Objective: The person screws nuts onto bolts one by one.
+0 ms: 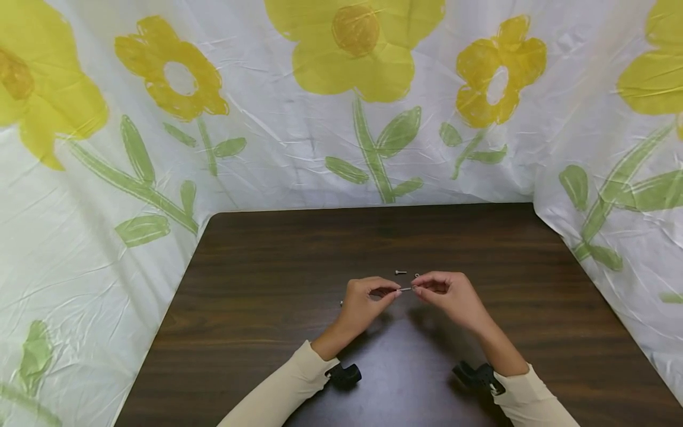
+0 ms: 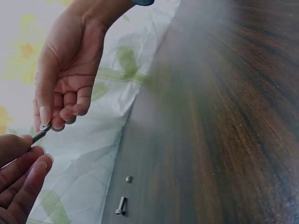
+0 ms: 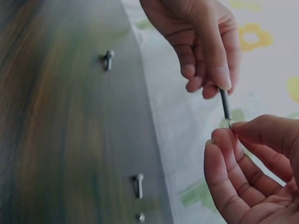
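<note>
The left hand pinches a thin metal bolt between thumb and fingertips. At the bolt's other end, the fingertips of the right hand pinch a tiny piece, mostly hidden by the fingers. In the right wrist view the bolt's shaft spans the gap between the left hand and the right hand. The left wrist view has the left hand low and the right hand above, both at the bolt.
Beyond the hands on the dark table lie a loose bolt and a small nut. Another bolt lies by the left hand. A flowered cloth hangs behind the table. Each wrist wears a black device.
</note>
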The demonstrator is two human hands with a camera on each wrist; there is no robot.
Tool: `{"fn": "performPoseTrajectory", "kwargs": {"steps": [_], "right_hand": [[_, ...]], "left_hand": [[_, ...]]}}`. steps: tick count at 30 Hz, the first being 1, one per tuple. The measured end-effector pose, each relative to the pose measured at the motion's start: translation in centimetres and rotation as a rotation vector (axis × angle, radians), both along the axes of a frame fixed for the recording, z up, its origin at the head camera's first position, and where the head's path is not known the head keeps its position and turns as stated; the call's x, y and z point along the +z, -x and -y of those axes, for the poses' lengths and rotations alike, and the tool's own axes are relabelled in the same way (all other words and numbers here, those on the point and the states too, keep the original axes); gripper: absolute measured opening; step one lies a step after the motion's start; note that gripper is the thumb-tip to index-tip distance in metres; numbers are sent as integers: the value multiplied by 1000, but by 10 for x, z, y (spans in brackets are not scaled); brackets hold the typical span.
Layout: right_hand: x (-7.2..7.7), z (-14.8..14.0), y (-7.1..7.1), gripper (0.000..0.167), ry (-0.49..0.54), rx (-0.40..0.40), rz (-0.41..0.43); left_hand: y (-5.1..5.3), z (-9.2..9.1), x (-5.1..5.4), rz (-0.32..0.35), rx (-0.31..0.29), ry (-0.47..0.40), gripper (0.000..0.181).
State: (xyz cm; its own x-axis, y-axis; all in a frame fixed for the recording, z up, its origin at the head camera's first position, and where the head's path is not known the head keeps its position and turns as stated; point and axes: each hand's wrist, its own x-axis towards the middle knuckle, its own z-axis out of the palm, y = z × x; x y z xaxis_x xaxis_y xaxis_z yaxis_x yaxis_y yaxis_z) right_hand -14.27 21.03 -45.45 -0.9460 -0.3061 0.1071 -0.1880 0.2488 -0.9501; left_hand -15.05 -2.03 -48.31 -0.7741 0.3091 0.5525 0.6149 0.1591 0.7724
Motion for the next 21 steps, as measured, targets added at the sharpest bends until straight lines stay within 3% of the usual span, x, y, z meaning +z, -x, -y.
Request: {"fn": "performPoseTrajectory", "kwargs": {"steps": [8,16,21], "right_hand": [[7,12,4,21,-8,-6,-34],[12,20,5,22,54,17,-24],[10,22,6,19,50,17,-41]], "left_hand": [[0,4,5,-38,21,-44,7],[-1,4,10,-80,72,-81,8],[-5,4,23,-78,82,-111,8]]}}
